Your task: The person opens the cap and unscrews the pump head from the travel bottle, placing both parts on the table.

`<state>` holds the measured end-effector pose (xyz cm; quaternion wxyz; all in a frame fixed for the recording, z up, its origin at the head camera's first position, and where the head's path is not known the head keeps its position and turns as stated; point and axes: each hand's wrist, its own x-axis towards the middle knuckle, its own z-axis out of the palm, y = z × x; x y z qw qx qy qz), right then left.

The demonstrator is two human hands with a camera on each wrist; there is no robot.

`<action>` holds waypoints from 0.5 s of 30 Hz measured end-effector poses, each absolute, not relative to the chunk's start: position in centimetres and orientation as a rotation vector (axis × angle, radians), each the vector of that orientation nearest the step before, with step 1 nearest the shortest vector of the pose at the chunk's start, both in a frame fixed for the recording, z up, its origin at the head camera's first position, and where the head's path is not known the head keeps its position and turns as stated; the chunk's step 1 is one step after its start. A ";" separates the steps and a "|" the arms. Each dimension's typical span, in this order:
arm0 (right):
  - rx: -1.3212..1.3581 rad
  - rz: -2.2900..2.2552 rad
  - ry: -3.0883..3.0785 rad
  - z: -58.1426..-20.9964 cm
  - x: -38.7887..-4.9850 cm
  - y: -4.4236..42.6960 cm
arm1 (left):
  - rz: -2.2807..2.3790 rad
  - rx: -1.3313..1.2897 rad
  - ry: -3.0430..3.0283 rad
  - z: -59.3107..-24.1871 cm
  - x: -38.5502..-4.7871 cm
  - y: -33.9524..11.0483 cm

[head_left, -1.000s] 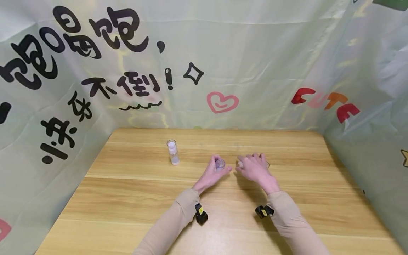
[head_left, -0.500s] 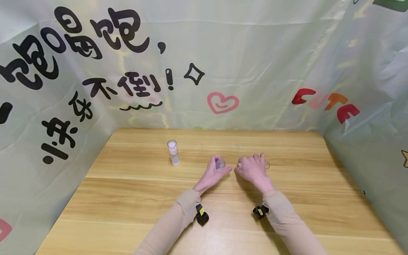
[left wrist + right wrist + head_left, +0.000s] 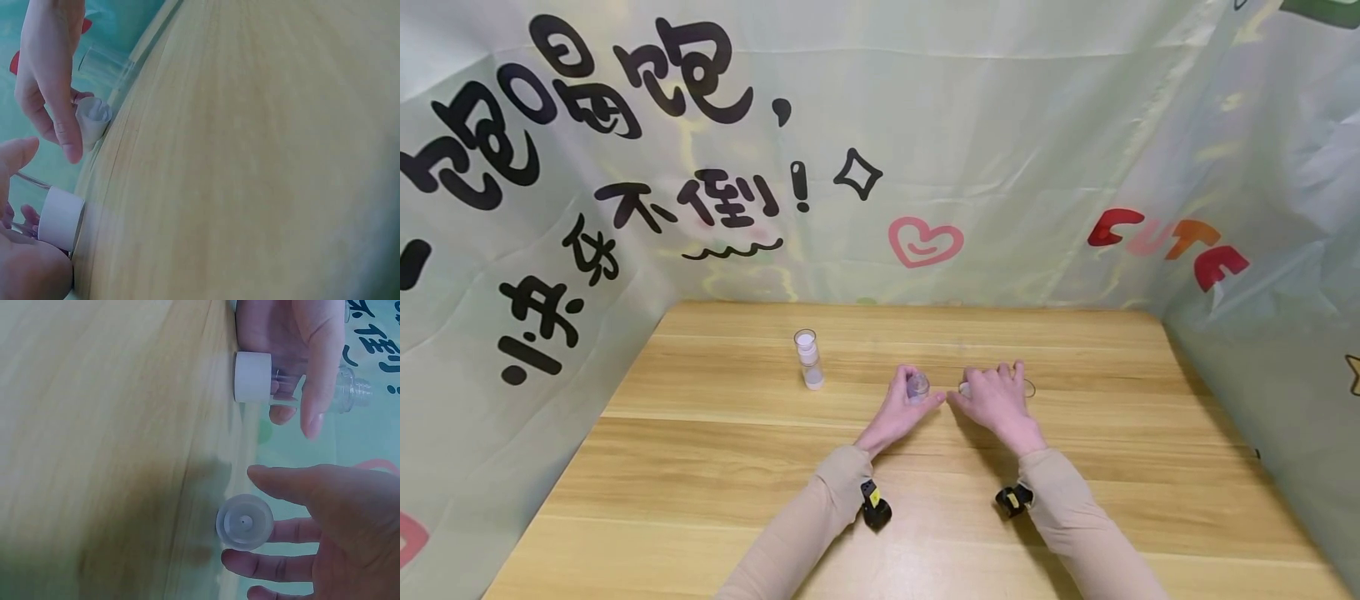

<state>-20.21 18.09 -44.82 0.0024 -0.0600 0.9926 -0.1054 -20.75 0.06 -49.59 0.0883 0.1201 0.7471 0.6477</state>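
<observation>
One clear bottle (image 3: 917, 387), white at its base and bare-threaded at its neck, stood upright on the wooden table (image 3: 880, 542), straight ahead of you at twelve o'clock. Your left hand (image 3: 897, 404) was curved around it from the seven o'clock side, fingers behind the glassy wall and thumb across the front. At three o'clock from the bottle, just beyond your thumb, was a small white fitting (image 3: 245, 522); its round, hollow end faced your right wrist camera. Your right hand (image 3: 997, 400) hovered over that piece, fingers loosely spread, thumb apart from it; you could not tell how firmly, if at all, the fingers touched it. Farther along at three o'clock, partly covered by the right hand, stood a clear cup (image 3: 105, 65). At ten o'clock from the bottle, well apart, a capped white-and-clear pump bottle (image 3: 808, 360) stood upright. A pink heart (image 3: 925, 242) marked the backdrop at twelve o'clock.
</observation>
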 end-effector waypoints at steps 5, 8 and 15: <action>-0.183 -0.337 3.143 -44.7 -19.9 18.1 | 1.952 0.330 2.190 -49.7 -20.9 0.2; -0.175 -0.352 3.188 -44.9 -19.6 18.1 | 1.946 0.319 2.178 -49.7 -21.0 0.2; -0.188 -0.550 3.278 -45.0 -18.6 18.3 | 1.943 0.314 2.202 -49.0 -21.2 0.2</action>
